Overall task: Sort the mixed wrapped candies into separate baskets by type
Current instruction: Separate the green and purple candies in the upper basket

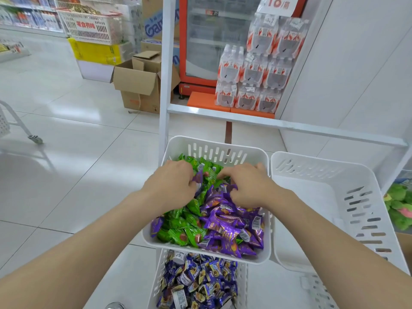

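A white basket on the rack holds mixed green candies and purple candies. Both my hands reach into its far half. My left hand has its fingers curled round a purple candy among the green ones. My right hand lies on the pile with its thumb and fingers pinching purple wrappers near the middle. To the right stands a second white basket with nothing in it. One level below, another basket is full of blue-wrapped candies.
The white rack frame rises behind the baskets. Beyond it stand a red fridge, stacked bottle packs and open cardboard boxes on the tiled floor. A cart wheel sits at far left. Green plush toys lie at right.
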`<state>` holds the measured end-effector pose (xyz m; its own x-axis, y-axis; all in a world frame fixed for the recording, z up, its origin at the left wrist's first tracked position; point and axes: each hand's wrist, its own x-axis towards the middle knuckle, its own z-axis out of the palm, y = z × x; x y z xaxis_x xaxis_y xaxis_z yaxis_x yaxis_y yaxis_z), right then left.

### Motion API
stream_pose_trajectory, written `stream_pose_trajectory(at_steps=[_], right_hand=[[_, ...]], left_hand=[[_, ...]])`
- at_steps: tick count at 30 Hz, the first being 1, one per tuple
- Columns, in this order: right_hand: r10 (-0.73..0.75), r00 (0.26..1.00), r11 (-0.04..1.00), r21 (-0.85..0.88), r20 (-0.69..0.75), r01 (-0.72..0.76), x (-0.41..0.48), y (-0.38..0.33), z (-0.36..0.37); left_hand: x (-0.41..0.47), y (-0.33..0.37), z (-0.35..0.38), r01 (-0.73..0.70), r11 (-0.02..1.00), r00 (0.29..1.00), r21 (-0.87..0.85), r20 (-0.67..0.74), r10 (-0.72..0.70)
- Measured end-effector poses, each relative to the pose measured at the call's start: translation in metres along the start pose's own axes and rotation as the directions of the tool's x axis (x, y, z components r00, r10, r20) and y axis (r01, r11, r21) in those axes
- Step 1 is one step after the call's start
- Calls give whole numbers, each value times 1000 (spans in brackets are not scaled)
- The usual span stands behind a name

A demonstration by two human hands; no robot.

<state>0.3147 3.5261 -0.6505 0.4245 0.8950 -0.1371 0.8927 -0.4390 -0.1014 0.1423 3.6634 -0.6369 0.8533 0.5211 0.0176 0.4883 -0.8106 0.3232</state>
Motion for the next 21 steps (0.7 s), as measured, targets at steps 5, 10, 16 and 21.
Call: stream_pose_trajectory(at_steps=[5,10,16,21], right_hand=[[77,995,997,-10,-59,-77,15,-11,10],[194,981,980,54,-28,-192,29,-26,16],[257,966,941,232,-23,-245,35,-27,16],[262,956,902,386,-132,-194,29,-25,11]], left_hand=[[-6,5,-2,-250,968,938,33,256,234],[-1,2,2,-148,987,988,64,-30,150],[10,-3,12,-186,946,982,264,55,178],[15,0,11,-138,970,990,199,50,130]])
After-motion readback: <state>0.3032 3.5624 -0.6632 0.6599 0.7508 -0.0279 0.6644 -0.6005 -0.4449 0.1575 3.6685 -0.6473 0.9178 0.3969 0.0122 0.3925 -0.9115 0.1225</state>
